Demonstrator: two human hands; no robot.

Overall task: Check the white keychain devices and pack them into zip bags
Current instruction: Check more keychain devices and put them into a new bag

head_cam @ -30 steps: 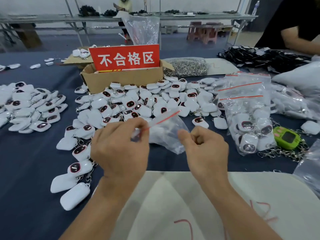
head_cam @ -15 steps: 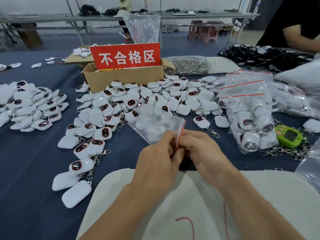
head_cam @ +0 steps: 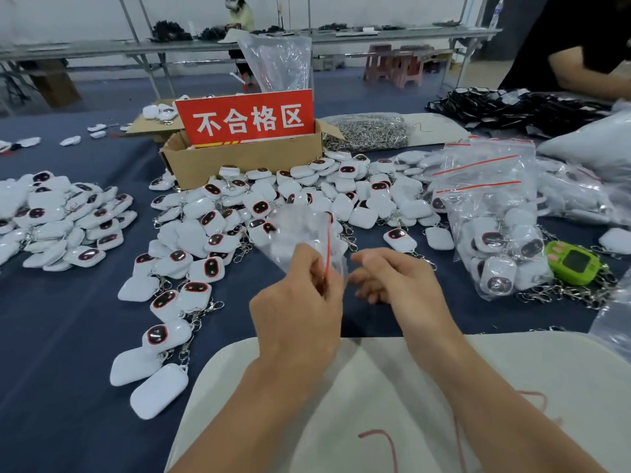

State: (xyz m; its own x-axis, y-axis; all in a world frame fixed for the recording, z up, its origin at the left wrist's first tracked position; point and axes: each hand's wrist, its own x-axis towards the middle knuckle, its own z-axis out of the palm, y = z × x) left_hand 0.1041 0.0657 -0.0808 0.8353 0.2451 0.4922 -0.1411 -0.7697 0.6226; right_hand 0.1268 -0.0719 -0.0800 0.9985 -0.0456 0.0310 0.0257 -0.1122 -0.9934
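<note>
Head view. Far left on the blue table (head_cam: 68,336): left pile (head_cam: 61,220) of white devices, some screen up, some face down. Near left, a loose trail of devices (head_cam: 160,339) with clips runs from the near edge up to the middle pile (head_cam: 211,227), which spreads in front of the box (head_cam: 246,165). Box is open cardboard, with a red sign (head_cam: 246,117) with white characters standing in it and a clear bag (head_cam: 280,59) upright behind it. Left hand (head_cam: 300,302) is over the near middle of the table, thumb and fingers pinching the zip bag (head_cam: 297,227) at its red strip. The strip runs up and down, and the bag tilts away over the middle pile, with devices showing through it. Cannot tell if anything is inside. Right hand (head_cam: 399,285) is just beside the bag's right edge, fingers loosely curled, gripping nothing; cannot tell whether the fingertips touch the plastic. Under both forearms lies a white sheet (head_cam: 375,387) with red marks. Far middle right: ring bag (head_cam: 368,133) full of metal rings. Right: packed bags (head_cam: 495,233) with red strips and devices inside, heaped together. Green device (head_cam: 573,262) sits just beside them among tangled clips. Far right: black pile (head_cam: 512,107), with another person's arm (head_cam: 580,76) beyond it.
</note>
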